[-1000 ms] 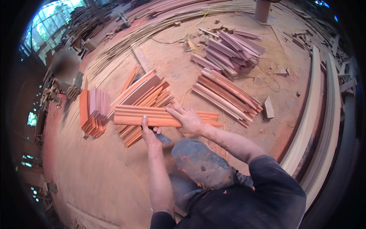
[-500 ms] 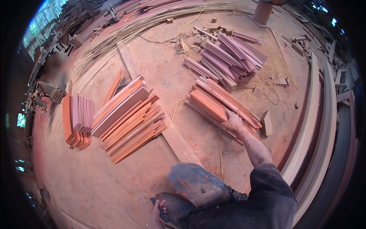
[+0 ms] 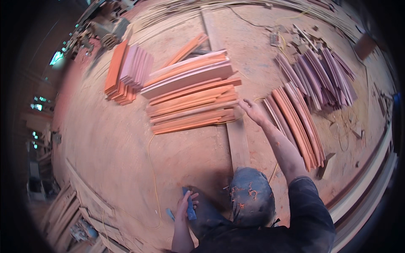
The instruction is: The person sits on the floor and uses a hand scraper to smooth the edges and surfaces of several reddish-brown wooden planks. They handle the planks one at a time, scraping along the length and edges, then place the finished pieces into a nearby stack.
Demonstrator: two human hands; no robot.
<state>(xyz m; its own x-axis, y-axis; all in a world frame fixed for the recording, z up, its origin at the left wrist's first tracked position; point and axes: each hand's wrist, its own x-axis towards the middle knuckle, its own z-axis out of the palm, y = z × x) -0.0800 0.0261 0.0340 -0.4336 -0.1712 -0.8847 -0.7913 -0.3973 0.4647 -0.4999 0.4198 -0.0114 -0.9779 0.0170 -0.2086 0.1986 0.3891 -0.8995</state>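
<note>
The head view showed the left hand (image 3: pixel 184 205) gripping a flat blue strip (image 3: pixel 192 210), while the open right hand (image 3: pixel 252 112) hovered by the orange wooden slats (image 3: pixel 194 99) (their ends overlapping a long plank (image 3: pixel 238 145)). Mauve mouldings (image 3: pixel 314 71) lay farther right.

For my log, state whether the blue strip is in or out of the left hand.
In: the left hand grips the blue strip, which shows past its fingers.

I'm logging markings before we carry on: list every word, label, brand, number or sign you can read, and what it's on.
None can be read.
No legible lettering shows on the wooden strips by the right hand.
The blue piece in the left hand is too small to tell.
</note>
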